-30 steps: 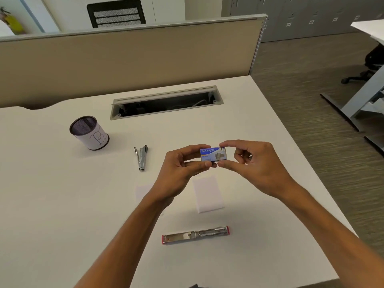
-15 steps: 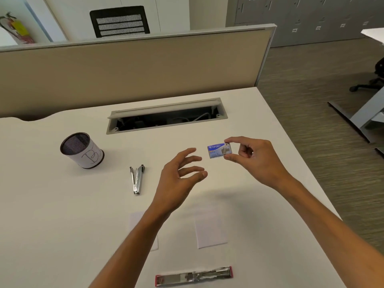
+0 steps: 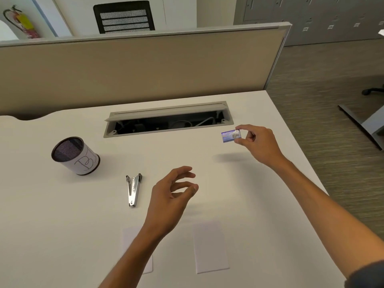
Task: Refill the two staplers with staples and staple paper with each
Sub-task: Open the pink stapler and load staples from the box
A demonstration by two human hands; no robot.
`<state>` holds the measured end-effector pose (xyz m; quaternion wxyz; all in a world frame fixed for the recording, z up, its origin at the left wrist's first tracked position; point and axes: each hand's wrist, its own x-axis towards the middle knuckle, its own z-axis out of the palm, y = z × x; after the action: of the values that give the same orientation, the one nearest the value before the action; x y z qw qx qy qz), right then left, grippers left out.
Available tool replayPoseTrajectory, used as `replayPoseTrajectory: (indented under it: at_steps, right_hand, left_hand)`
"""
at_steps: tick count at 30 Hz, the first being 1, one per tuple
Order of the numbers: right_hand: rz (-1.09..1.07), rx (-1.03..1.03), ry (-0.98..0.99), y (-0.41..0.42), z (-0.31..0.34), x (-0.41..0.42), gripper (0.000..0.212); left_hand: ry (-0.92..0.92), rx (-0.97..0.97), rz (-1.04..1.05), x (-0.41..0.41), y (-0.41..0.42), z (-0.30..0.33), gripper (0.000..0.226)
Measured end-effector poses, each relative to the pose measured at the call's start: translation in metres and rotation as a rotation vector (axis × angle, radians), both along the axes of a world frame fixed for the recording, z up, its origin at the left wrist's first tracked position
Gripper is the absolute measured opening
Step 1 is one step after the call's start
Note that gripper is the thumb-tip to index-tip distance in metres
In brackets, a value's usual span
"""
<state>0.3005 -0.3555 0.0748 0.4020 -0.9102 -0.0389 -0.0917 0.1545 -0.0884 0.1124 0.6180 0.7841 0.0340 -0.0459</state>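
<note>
My right hand (image 3: 257,144) pinches a small blue staple box (image 3: 231,135) between thumb and forefinger, held above the white desk (image 3: 52,215) near the right end of the cable slot. My left hand (image 3: 170,196) hovers over the desk's middle with loosely curled fingers and holds nothing. A small silver stapler (image 3: 133,190) lies hinged open to the left of that hand. Two white paper slips lie near me: one (image 3: 211,247) in full view, the other (image 3: 129,242) partly hidden under my left forearm. The red stapler is out of view.
A black mesh pen cup (image 3: 75,155) with a white label stands at the left. An open grey cable slot (image 3: 168,119) crosses the back of the desk before a beige partition (image 3: 135,69). The desk's right edge drops to carpeted floor.
My left hand let go of the staple box and drew back toward me. My right hand carried the box right and farther away. The view tilted up, so the red stapler left the frame.
</note>
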Motion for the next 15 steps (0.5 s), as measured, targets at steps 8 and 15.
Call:
replayPoseTrajectory:
  at_steps: [8,15]
  right_hand:
    - [-0.027,-0.061,0.090,-0.008,-0.033,0.047,0.034]
    - [-0.043,-0.094,0.158,-0.013,-0.052,0.062,0.036]
  left_hand:
    - [0.017,0.009,0.013,0.005,0.002,-0.008,0.033]
    - [0.028,0.010,0.026,0.003,0.006,-0.012,0.033]
